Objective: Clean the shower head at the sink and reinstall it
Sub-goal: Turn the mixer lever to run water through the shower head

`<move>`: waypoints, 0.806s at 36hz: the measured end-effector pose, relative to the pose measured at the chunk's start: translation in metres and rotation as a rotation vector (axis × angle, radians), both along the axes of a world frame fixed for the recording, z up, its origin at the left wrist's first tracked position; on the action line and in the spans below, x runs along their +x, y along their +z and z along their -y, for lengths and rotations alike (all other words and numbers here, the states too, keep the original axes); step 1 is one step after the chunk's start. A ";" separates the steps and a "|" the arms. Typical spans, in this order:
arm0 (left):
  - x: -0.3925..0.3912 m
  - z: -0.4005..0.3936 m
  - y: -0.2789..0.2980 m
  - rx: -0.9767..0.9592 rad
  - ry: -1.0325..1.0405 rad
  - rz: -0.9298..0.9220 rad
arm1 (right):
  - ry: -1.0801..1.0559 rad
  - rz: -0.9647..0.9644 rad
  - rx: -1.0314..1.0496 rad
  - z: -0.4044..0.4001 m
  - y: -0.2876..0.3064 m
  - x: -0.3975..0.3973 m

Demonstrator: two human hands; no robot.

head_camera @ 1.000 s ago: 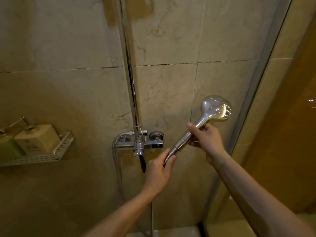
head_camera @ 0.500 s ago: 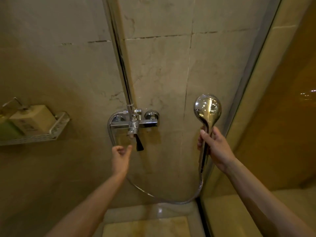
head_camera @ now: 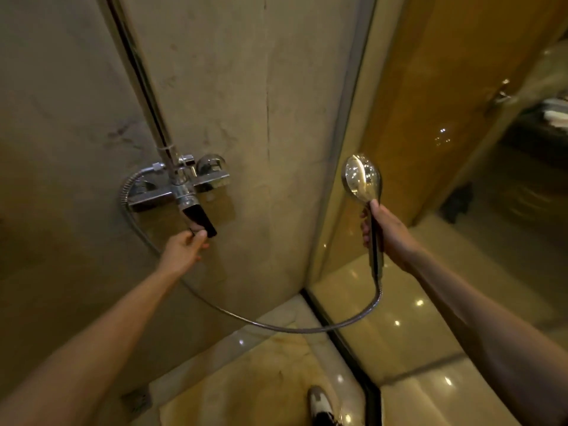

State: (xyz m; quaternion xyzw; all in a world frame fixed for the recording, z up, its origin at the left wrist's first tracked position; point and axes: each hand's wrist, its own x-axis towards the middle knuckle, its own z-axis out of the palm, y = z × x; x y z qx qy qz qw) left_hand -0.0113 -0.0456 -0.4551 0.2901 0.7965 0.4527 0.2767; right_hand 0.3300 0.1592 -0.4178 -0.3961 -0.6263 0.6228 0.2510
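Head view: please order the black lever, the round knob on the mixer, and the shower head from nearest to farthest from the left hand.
1. Black lever: at the left hand, fingertips on its lower end.
2. Round knob: above the lever, on the mixer's right end.
3. Shower head: far right, held up by the right hand.
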 end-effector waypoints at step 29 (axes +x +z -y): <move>0.000 0.006 -0.008 0.068 -0.061 -0.125 | -0.092 0.050 0.023 0.031 -0.011 0.041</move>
